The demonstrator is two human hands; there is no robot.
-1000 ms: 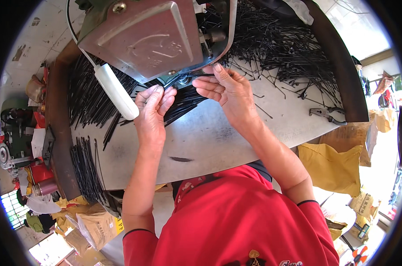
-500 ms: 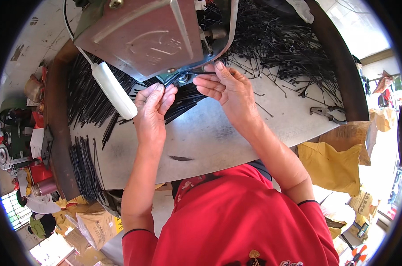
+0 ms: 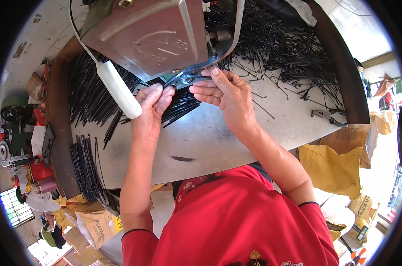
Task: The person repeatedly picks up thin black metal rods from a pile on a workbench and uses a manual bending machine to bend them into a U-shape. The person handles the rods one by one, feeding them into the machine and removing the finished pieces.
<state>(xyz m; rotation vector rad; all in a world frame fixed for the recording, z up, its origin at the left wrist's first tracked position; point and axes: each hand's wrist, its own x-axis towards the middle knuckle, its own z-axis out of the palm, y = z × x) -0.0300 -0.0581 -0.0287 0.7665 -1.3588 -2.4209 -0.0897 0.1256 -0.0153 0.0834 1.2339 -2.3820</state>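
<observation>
**Thin black rods fed by hand into bench machine**

Seen from above, over a red shirt (image 3: 236, 221). Both hands raised off the grey surface (image 3: 210, 142) to the underside of the metal machine (image 3: 152, 35). Left hand (image 3: 150, 111) with fingers curled together around a small bunch of black rods (image 3: 181, 104); right hand (image 3: 223, 95) pinching one rod's end at the machine's working point. White handle (image 3: 119, 88) hanging just beside the left hand. By appearance mid-job: neat rod bundle (image 3: 83, 166) stacked at the left edge, large loose heap (image 3: 289, 48) waiting beyond. Pliers (image 3: 329, 116) lying idle far right.
</observation>
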